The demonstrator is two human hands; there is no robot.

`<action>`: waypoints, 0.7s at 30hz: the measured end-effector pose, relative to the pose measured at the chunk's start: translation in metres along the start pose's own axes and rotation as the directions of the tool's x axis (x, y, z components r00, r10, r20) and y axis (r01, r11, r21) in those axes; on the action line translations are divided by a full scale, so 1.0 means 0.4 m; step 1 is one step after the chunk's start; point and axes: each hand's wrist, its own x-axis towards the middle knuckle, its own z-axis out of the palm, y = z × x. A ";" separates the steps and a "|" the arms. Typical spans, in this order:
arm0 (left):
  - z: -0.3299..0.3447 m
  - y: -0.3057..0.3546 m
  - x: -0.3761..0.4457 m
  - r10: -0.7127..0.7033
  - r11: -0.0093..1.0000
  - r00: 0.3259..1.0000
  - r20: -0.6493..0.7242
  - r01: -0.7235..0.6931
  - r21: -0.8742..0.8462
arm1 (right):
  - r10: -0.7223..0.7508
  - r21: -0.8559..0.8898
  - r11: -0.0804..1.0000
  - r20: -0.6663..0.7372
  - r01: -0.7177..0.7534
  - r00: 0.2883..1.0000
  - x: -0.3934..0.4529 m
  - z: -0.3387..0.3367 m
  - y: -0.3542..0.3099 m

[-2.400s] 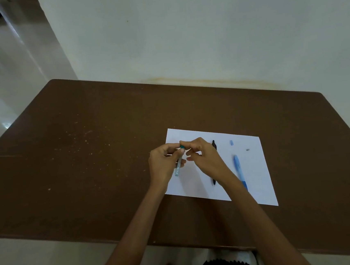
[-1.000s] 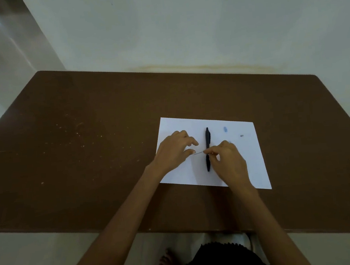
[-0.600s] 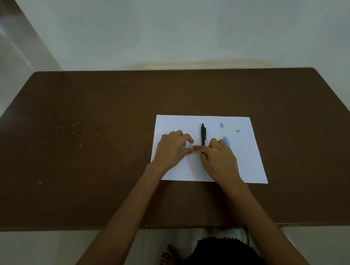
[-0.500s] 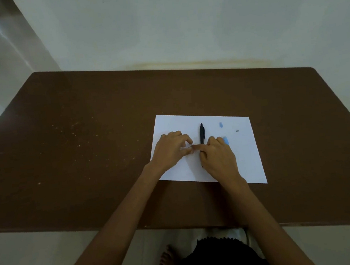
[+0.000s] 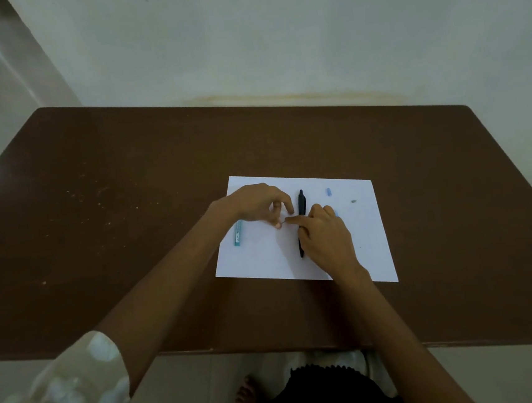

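Tabletop (image 5: 129, 214), dark brown, carries one white sheet (image 5: 369, 240) near its front edge; two hands meet over the sheet's middle. Left hand (image 5: 252, 206) arches above the paper, thumb and forefinger curled together to pinch a small thin part (image 5: 282, 223), pale and too slight to name; right hand (image 5: 326, 237) lies across the lower half of one black pen (image 5: 301, 201), forefinger stretched straight to the part's other end; whether its thumb grips from beneath cannot be told. One teal barrel (image 5: 238, 235) lies by the sheet's left edge; one small blue piece (image 5: 328, 191) and one grey speck (image 5: 353, 201) sit toward its far right corner. Half a second ago the left hand covered the teal barrel; now the barrel lies bare.
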 end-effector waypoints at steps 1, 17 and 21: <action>0.005 -0.004 0.003 0.003 1.000 1.000 -0.013 -0.003 -0.017 | -0.005 -0.007 1.000 0.001 0.005 1.000 0.004 0.001 0.000; 0.013 -0.039 0.030 -0.044 0.993 0.998 0.045 0.048 -0.105 | -0.086 -0.017 0.996 0.072 0.087 0.994 0.036 -0.006 0.013; 0.011 -0.044 0.035 -0.023 0.994 0.997 0.067 0.030 -0.108 | -0.086 0.010 0.996 0.101 0.085 0.991 0.046 -0.005 0.018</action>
